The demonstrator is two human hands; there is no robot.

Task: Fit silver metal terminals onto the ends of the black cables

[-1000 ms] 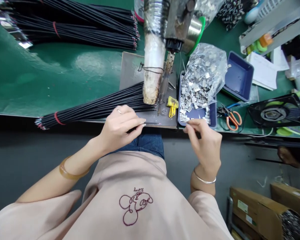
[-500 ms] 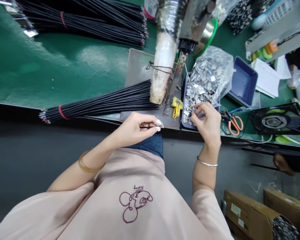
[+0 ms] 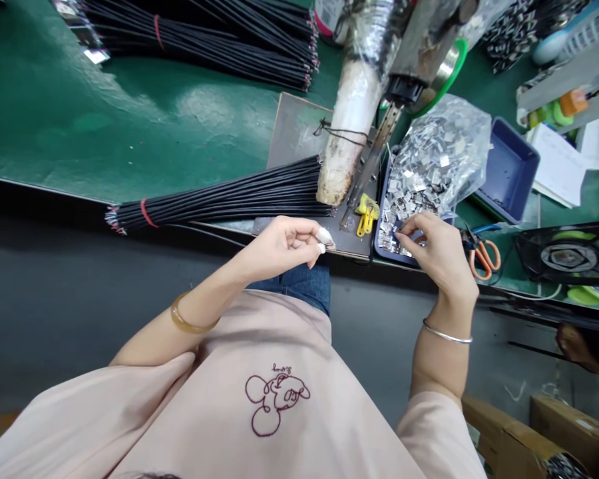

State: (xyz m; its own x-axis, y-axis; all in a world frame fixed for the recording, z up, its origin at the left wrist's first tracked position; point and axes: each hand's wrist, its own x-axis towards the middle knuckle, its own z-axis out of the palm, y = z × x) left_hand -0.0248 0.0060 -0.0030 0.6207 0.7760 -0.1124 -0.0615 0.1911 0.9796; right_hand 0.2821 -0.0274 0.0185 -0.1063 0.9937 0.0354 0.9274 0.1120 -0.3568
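My left hand (image 3: 292, 247) is closed in a pinch at the table's front edge, with white covers on two fingertips. A thin black cable (image 3: 219, 236) runs into it from the left; its tip is small and hard to see at the fingers. Over the near part of a blue tray (image 3: 383, 256), my right hand (image 3: 436, 249) has thumb and forefinger pinched together among small silver metal connectors (image 3: 392, 219). Whatever sits between those fingertips is too small to make out. Behind my left hand lies a bundle of black cables (image 3: 229, 193), tied with a red band.
A soldering iron (image 3: 374, 159) and a white wrapped tube (image 3: 352, 106) hang over a grey board (image 3: 294, 126). Close by are a yellow clip (image 3: 365, 223), orange-handled pliers (image 3: 484, 259), a second blue tray (image 3: 512, 166) and a fan (image 3: 569, 253). More black cables (image 3: 219, 40) lie behind.
The whole view has shifted, so the table's things appear further right. My right hand's fingertips have drawn together over the connectors. My left hand keeps its pinch, turned slightly.
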